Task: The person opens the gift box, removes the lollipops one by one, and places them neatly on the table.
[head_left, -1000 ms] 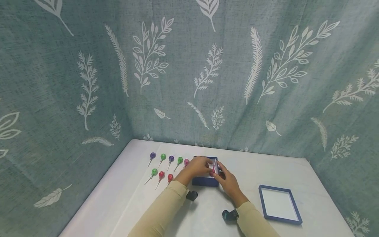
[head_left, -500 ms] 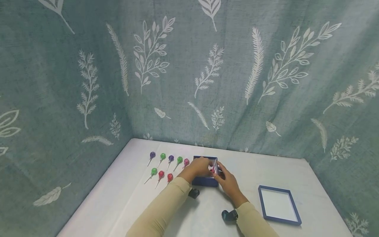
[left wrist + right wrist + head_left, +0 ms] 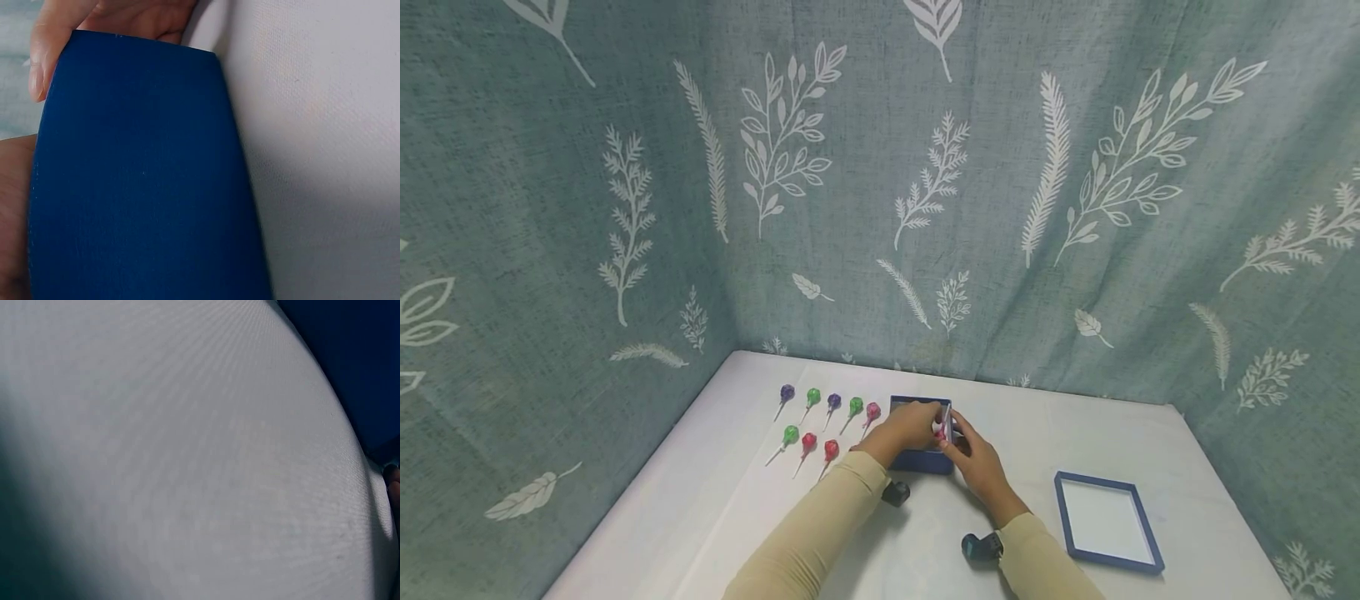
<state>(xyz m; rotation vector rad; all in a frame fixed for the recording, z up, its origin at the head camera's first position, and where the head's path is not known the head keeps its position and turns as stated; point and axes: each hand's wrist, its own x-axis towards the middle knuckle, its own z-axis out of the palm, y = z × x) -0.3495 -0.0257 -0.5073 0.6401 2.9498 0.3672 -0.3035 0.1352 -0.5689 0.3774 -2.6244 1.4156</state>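
Observation:
A blue box (image 3: 921,462) with a white inside stands uncovered on the table. My left hand (image 3: 914,423) reaches over its rim, fingers down inside and partly hidden. Beside those fingers a pink lollipop (image 3: 941,430) leans at the right wall, stick upward; whether the left hand pinches it I cannot tell. My right hand (image 3: 981,465) grips the box's right side, thumb at the near rim. The left wrist view has the box's blue wall (image 3: 144,169) up close, with the right hand (image 3: 134,17) around its far corner. Blue wall (image 3: 356,356) also fills the right wrist view's upper right corner.
Left of the box lie two rows of lollipops, among them a purple one (image 3: 787,392), a green one (image 3: 791,434) and a red one (image 3: 831,450). A blue-rimmed lid (image 3: 1108,523) lies at right on the white table (image 3: 1000,408). Patterned curtains (image 3: 865,208) surround the table.
My left hand has shifted slightly to the right within the box, its fingers covering more of the pink lollipop. The right hand keeps its grip on the box's side.

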